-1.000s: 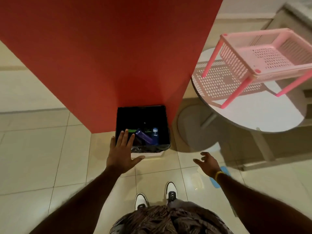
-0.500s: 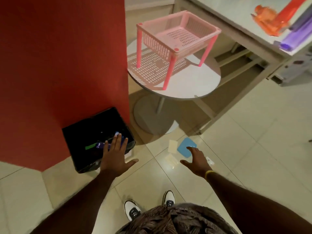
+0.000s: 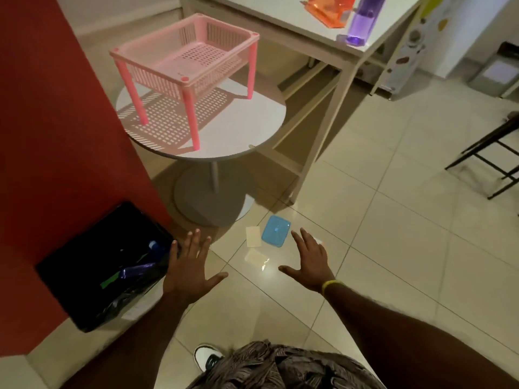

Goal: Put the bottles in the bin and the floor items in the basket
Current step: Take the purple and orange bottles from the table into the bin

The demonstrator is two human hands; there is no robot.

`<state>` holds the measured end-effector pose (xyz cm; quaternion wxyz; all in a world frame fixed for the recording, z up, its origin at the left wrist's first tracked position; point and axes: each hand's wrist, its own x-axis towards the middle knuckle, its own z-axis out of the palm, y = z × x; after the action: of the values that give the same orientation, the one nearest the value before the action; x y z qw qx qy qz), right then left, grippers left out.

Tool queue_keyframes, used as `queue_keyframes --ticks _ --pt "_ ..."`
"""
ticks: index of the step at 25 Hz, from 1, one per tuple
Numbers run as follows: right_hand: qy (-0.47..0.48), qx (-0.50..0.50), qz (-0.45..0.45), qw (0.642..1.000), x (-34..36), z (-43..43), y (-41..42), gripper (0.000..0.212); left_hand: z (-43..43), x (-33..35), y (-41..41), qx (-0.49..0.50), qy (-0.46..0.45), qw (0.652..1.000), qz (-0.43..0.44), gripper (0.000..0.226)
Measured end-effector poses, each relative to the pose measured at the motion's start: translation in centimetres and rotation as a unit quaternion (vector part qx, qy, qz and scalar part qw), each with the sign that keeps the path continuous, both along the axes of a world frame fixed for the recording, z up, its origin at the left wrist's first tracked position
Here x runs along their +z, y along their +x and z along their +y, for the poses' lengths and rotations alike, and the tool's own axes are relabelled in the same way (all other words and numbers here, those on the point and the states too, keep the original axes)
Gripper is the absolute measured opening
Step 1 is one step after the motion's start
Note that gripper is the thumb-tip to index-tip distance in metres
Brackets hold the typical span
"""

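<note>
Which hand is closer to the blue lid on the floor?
Right. The right hand hovers just beside the blue lid; the left hand is farther off, by the black bin.

The tiled floor (image 3: 379,248) below me carries a blue lid (image 3: 275,231) lying flat, a pale card (image 3: 253,236) just beside it and a clear wrapper (image 3: 256,257) near both — all close to the base of the round table (image 3: 238,130). On that table stands the pink basket (image 3: 185,60) on its four legs. The black bin (image 3: 84,276) sits on the floor against the red wall. Farther back, a white table (image 3: 295,12) bears an orange container (image 3: 327,8) and a purple bottle (image 3: 362,19) — both near its edge.
</note>
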<state>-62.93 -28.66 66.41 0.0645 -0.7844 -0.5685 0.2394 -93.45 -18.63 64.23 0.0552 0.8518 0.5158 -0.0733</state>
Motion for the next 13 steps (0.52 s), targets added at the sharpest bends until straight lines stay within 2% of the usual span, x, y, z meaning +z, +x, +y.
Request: queue_keyframes --ticks 5,13 --pt "-0.016 0.010 -0.057 0.998 -0.8 -5.2 7.0 0.108 -3.5 0.3 6.8 -0.039 0.030 0.999 0.007 0.108" --pt "-0.021 -0.023 -0.063 0.998 -0.9 -15.6 19.0 0.114 -11.7 1.0 22.1 -0.100 0.007 0.995 0.019 0.110"
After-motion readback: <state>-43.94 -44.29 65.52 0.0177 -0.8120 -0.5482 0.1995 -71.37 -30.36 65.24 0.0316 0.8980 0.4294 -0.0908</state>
